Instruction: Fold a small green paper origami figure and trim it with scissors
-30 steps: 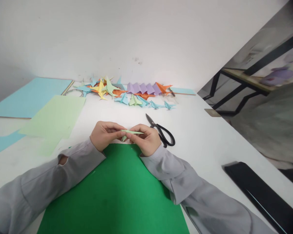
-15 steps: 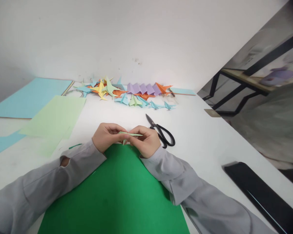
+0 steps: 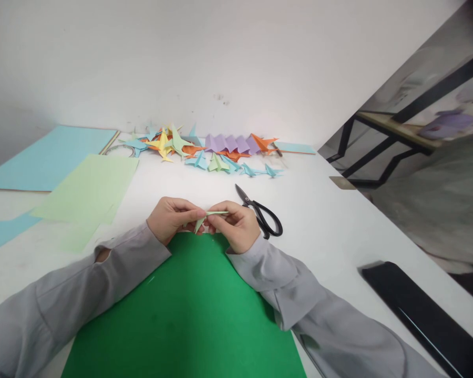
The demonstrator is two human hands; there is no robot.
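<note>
Between my two hands is a small piece of folded light green paper [image 3: 199,223], with one narrow flap pointing down and a thin edge running to the right. My left hand [image 3: 174,218] pinches it with thumb and fingers from the left. From the other side my right hand [image 3: 236,224] grips it, thumb and fingertips closed on it. Part of the paper is hidden by the fingers. Both hands are held over the far edge of a green mat [image 3: 185,315]. Black-handled scissors [image 3: 262,210] lie just beyond my right hand, blades pointing away.
Folded paper figures [image 3: 177,142] in several colours line the wall, beside a purple pleated strip [image 3: 232,143]. Light green sheets [image 3: 90,184] and a blue sheet [image 3: 51,157] lie at left. A long black object [image 3: 425,315] rests at right. A metal-framed bench stands beyond the table.
My left thumb has shifted slightly and now presses on top of the paper. The downward flap shows more and leans left. My right fingers have moved a little; the scissors stay put.
</note>
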